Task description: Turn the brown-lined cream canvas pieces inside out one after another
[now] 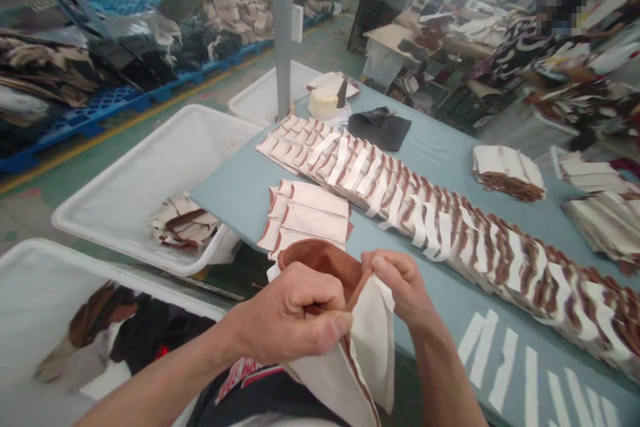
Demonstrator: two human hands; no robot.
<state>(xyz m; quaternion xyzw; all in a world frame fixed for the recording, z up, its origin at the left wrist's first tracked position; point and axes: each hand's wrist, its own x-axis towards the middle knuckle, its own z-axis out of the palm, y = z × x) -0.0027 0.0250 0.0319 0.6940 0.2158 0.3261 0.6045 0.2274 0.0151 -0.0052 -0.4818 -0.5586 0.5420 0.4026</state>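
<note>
Close to my body, both hands grip a sewn piece of cream fabric with a brown lining (373,333). My left hand (300,310) pinches its edge between thumb and fingers. On the other side, my right hand (397,280) pinches the same brown edge a short way off. Between them the piece gapes, so its brown inside shows; the rest hangs toward my lap. Just beyond lies a small stack of cream pieces (315,210) on the blue-green table (230,180). A long overlapping row of similar pieces (400,200), with white strips laid across it, runs diagonally behind.
Loose white strips (503,370) lie at the table's near right. Beyond the row are a black cloth (380,128) and a cream bundle (507,170). White bins (145,147) with fabric stand at the left, near a metal post (283,27). A person in patterned clothing (520,53) sits far right.
</note>
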